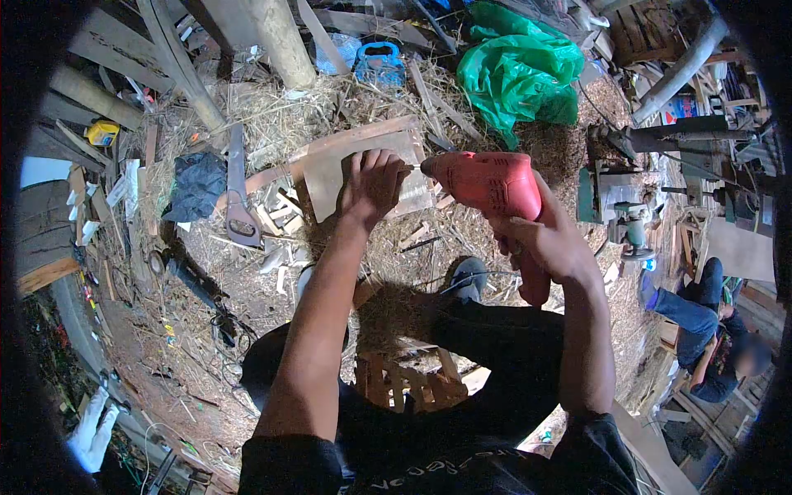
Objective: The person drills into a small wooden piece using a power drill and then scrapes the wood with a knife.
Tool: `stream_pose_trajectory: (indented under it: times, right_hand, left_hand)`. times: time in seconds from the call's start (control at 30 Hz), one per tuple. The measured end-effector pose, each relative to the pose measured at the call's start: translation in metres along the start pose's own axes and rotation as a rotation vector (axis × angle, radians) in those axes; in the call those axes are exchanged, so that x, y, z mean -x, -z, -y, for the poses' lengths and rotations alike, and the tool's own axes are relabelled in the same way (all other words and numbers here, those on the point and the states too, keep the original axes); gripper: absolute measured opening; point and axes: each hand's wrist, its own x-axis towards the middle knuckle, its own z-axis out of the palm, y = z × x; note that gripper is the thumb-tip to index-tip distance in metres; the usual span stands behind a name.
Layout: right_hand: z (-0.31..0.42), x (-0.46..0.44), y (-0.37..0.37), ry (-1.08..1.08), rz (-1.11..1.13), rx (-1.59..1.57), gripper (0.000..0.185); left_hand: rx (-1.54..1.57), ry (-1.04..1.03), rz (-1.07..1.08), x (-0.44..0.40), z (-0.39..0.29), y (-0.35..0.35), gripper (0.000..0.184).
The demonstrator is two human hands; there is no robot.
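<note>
In my right hand [540, 243] is a red power drill [491, 183], gripped by its handle with the chuck pointing left. A thin bit or screw sticks out from the chuck and reaches the fingertips of my left hand [374, 183]. That hand is closed, its fingers curled over a flat wooden board [327, 183]; what lies in its grip is too small to make out. The board rests in front of me, with a wooden strip [359, 136] along its far edge. Where the drill's tip ends is partly hidden by my left fingers.
A handsaw [237, 186] and a black plastic bag [196, 186] lie to the left. Farther off are a green plastic bag [520, 70] and a blue container [380, 68]. An angle grinder [194, 285] is at lower left. Another person [714, 338] sits at right. Wood scraps and shavings cover the ground.
</note>
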Motion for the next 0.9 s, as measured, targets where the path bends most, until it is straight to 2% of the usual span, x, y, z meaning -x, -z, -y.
stream_pose_trajectory:
  times: [0.2, 0.37, 0.47, 0.67, 0.77, 0.9]
  right_hand:
    - [0.011, 0.002, -0.002, -0.03, -0.01, 0.001, 0.061]
    - [0.002, -0.006, 0.001, 0.028, 0.002, 0.024, 0.059]
    - [0.007, -0.006, 0.004, -0.002, 0.015, 0.022, 0.059]
    - [0.017, -0.007, 0.003, -0.029, 0.036, 0.08, 0.067]
    - [0.02, -0.008, 0.003, -0.027, 0.06, 0.016, 0.067]
    - [0.024, -0.007, 0.002, -0.054, 0.043, 0.058, 0.066]
  left_hand:
    - [0.054, -0.018, 0.006, -0.002, 0.0, 0.008, 0.022]
    - [0.098, -0.032, 0.003, -0.003, 0.002, 0.006, 0.024]
    - [0.034, -0.109, -0.158, -0.001, 0.005, -0.009, 0.024]
    - [0.063, -0.105, -0.202, -0.003, 0.002, 0.003, 0.023]
    - [0.062, -0.067, -0.113, -0.002, 0.003, -0.001, 0.017]
    - [0.09, -0.022, -0.118, -0.005, -0.003, 0.013, 0.019]
